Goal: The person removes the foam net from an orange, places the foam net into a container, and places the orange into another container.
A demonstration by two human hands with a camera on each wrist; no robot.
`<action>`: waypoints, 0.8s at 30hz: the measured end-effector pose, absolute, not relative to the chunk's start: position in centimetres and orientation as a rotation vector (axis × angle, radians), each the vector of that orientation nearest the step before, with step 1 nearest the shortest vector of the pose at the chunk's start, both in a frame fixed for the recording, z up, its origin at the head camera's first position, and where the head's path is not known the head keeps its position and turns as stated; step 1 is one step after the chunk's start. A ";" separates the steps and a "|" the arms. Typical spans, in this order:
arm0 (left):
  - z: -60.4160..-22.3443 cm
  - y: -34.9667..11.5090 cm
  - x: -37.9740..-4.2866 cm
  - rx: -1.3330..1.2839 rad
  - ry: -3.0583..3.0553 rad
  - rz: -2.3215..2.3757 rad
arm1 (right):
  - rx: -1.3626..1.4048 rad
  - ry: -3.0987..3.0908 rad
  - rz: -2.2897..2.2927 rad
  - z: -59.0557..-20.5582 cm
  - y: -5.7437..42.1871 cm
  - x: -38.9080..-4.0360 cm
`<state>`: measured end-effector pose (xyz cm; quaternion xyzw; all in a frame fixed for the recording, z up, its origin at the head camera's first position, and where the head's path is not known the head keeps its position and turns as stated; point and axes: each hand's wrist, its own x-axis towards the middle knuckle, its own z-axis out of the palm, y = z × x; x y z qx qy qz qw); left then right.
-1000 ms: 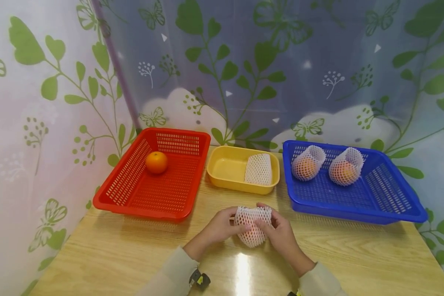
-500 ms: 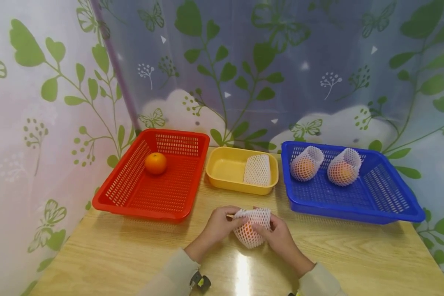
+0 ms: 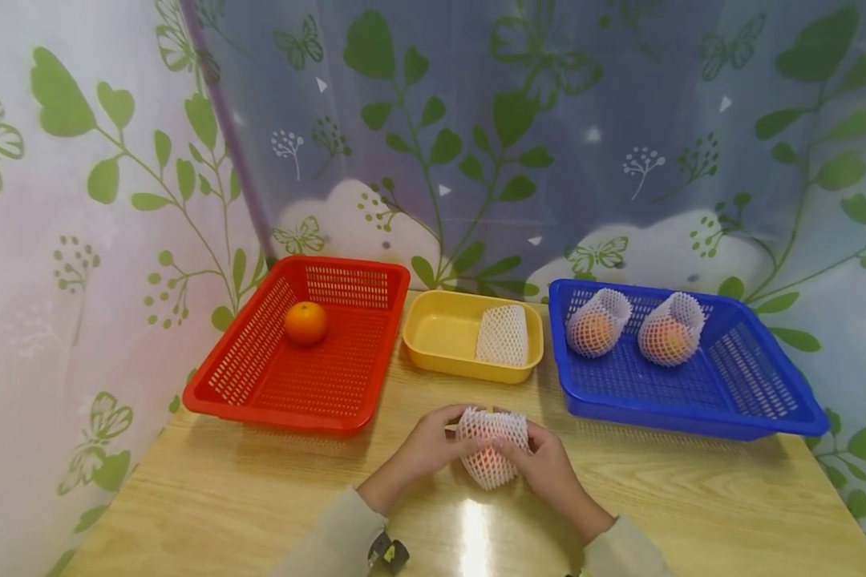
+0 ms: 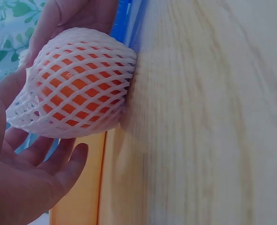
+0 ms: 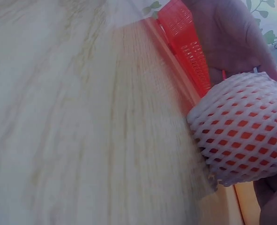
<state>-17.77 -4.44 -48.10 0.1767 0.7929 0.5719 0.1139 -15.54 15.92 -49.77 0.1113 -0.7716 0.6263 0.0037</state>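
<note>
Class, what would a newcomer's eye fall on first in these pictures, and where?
Probably the big red basket at the left and blue basket at the right, flanking a smaller yellow tray. Front and centre, the left grip and right grip hold a netted orange fruit. One bare orange sits in the red basket.

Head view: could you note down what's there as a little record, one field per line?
Left hand: holds the netted fruit
Right hand: holds the same fruit
Red basket: one bare orange
Yellow tub: white netting, right end
Blue basket: left fruit, right fruit, both netted
Table: pale wood
</note>
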 end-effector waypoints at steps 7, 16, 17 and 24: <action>-48.2 -4.4 -17.6 0.529 2.277 1.659 | 0.324 -2.314 1.938 -49.7 15.6 -15.7; -48.4 -4.4 -17.7 0.545 2.295 1.650 | 0.384 -2.342 1.924 -49.7 15.9 -15.7; -48.4 -4.4 -17.7 0.545 2.306 1.642 | 0.397 -2.349 1.924 -49.8 16.0 -15.7; -48.3 -4.4 -17.6 0.535 2.404 1.684 | 0.396 -2.409 1.935 -49.9 16.0 -15.7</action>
